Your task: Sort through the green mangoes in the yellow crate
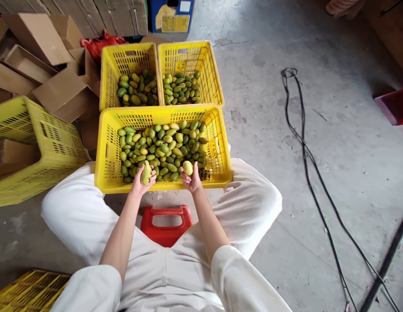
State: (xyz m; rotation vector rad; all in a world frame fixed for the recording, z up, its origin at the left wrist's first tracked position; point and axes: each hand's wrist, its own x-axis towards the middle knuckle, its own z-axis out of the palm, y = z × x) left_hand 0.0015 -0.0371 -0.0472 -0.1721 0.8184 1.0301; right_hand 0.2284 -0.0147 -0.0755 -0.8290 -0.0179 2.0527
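My left hand (141,184) is closed around a pale green mango (145,173) at the near edge of a big yellow crate (106,171). My right hand (192,181) grips a second yellowish mango (188,167) over the same crate. The crate holds several green and yellow mangoes (162,147). Behind it stand two smaller yellow crates, the left crate (129,56) and the right crate (191,54), each with mangoes in it.
I sit on a red stool (165,219) with knees on either side of the crate. A tilted empty yellow crate (32,147) and cardboard boxes (41,56) lie at left. A black cable (305,143) runs over the concrete floor at right. Another yellow crate (28,290) is at bottom left.
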